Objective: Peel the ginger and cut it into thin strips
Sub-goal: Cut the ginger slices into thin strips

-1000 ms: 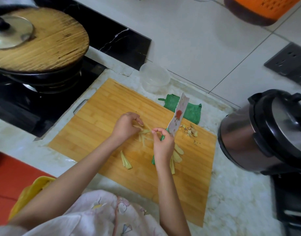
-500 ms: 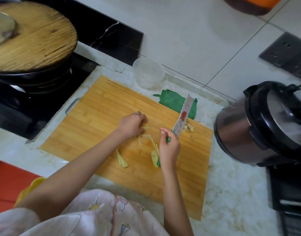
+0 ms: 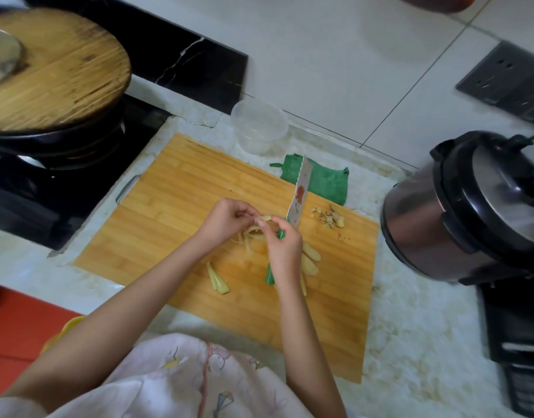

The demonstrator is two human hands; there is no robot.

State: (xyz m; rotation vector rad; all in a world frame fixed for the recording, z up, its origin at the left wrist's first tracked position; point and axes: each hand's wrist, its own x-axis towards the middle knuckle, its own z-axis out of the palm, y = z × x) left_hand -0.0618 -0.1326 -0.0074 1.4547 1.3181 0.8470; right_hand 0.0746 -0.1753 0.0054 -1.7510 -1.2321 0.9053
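Over the middle of the cutting board (image 3: 169, 224), the fingertips of both hands meet on one pale ginger slice (image 3: 265, 218), lifted a little off the wood. The left hand (image 3: 229, 220) pinches one end of it with curled fingers. The right hand (image 3: 285, 247) pinches the other end with thumb and first finger, while its other fingers are wrapped around the green handle of the knife (image 3: 300, 194), so the blade stands up and points away from the person. Under the hands lies a small heap of thin strips (image 3: 249, 236), and a few thicker pieces (image 3: 217, 280) lie apart, nearer to the person. Just beside the right wrist are several flat slices (image 3: 311, 257), not yet cut. Brown peel scraps (image 3: 329, 217) are gathered toward the far right side of the board, near a green cloth (image 3: 323, 182). I judge that the peeling is finished and the cutting into strips is about half done: the flat slices and the one in the fingers are left to cut.
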